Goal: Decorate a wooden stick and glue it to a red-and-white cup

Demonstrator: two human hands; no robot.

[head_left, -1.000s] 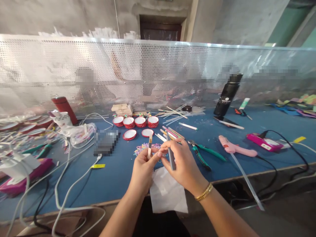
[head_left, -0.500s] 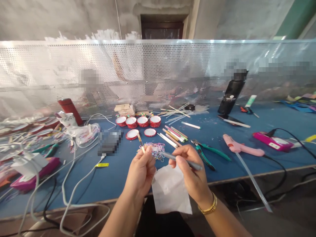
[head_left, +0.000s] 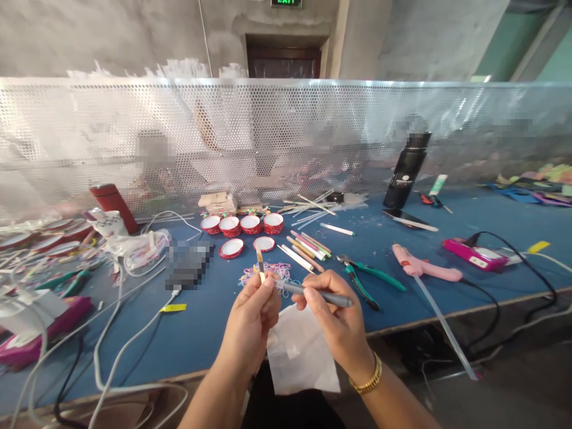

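My left hand (head_left: 251, 319) is closed on a thin pale stick (head_left: 260, 263) that points up and away from me. My right hand (head_left: 334, 322) grips a grey pen-like tool (head_left: 318, 293) lying nearly level, its tip aimed left at the stick's lower end. Both hands hover over the near edge of the blue table (head_left: 214, 322). A white sheet of paper (head_left: 300, 353) lies under them, hanging over the edge. A heap of coloured rubber bands (head_left: 274, 273) sits just beyond my fingers.
Red-rimmed round lids (head_left: 241, 225) and coloured sticks (head_left: 304, 245) lie behind the bands. Green-handled pliers (head_left: 367, 279), a pink glue gun (head_left: 424, 269) and a black bottle (head_left: 406, 171) stand to the right. White cables (head_left: 120, 333) and a blurred phone (head_left: 187, 263) lie left. A perforated metal screen (head_left: 286, 137) closes the back.
The grey tool swung from upright to nearly level, its tip toward the stick. The stick tilted slightly and stays in my left hand. The view shifted a little.
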